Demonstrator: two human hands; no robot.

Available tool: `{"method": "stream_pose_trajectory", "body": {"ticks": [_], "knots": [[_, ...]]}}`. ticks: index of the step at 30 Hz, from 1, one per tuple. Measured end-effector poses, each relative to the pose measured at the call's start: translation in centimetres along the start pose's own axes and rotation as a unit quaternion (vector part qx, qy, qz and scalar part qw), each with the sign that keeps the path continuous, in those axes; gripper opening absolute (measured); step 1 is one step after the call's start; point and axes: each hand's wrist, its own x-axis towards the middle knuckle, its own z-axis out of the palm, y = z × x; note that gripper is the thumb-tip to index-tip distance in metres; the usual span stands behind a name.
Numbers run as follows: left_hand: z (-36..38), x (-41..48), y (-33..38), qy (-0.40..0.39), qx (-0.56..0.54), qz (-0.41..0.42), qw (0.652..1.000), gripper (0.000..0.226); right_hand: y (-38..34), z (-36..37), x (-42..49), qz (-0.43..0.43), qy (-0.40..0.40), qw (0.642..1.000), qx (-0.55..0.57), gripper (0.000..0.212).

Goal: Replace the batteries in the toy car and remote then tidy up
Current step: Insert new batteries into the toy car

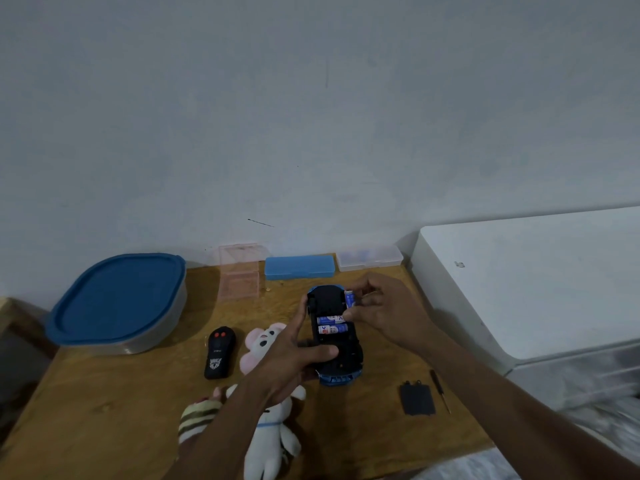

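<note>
Several plush toys (pixel 270 441) lay nearest on the wooden table (pixel 104 410), with a black battery cover (pixel 417 398) and a screwdriver (pixel 440 391) off to the right. The left hand (pixel 294 355) gripped the upturned toy car (pixel 329 299). The right hand (pixel 384 306) pinched a blue battery (pixel 350 298) at the car's open compartment, above two seated batteries (pixel 331 324). The remote (pixel 219 353) lay to the left, and a blue-lidded container (pixel 117 299) sat farther back.

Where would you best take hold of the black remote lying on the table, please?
I would grip the remote across its middle, from above: it lies flat, buttons up, both long sides exposed, though the plush toy sits close on its right.
</note>
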Motion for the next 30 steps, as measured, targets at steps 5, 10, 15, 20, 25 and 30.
{"method": "stream_pose_trajectory", "body": {"ticks": [5, 10, 15, 20, 25, 30], "knots": [[0.1, 0.1, 0.2, 0.007, 0.007, -0.001, 1.000, 0.107, 0.2, 0.0, -0.3, -0.031, 0.014, 0.999, -0.035, 0.028], [0.1, 0.1, 0.2, 0.009, 0.014, 0.000, 1.000, 0.106, 0.1, 0.1, -0.4, -0.028, -0.018, 0.999, -0.042, 0.026], [-0.1, 0.2, 0.2, 0.021, 0.019, 0.004, 1.000, 0.106, -0.2, 0.3, -0.5, -0.011, -0.054, 0.984, -0.166, 0.027], [-0.2, 0.4, 0.2, 0.032, 0.015, 0.016, 0.999, 0.108, -0.5, 1.0, -0.7, -0.053, -0.076, 0.953, -0.288, 0.028], [-0.5, 0.3, -0.1, 0.036, 0.000, 0.027, 0.999, 0.115, -1.1, 1.1, -0.7, -0.040, -0.036, 0.957, -0.285, 0.023], [-0.5, 0.3, -0.3, 0.039, 0.052, 0.028, 0.998, 0.117, -1.3, 2.0, -1.1, -0.051, -0.057, 0.937, -0.341, 0.024]]}}
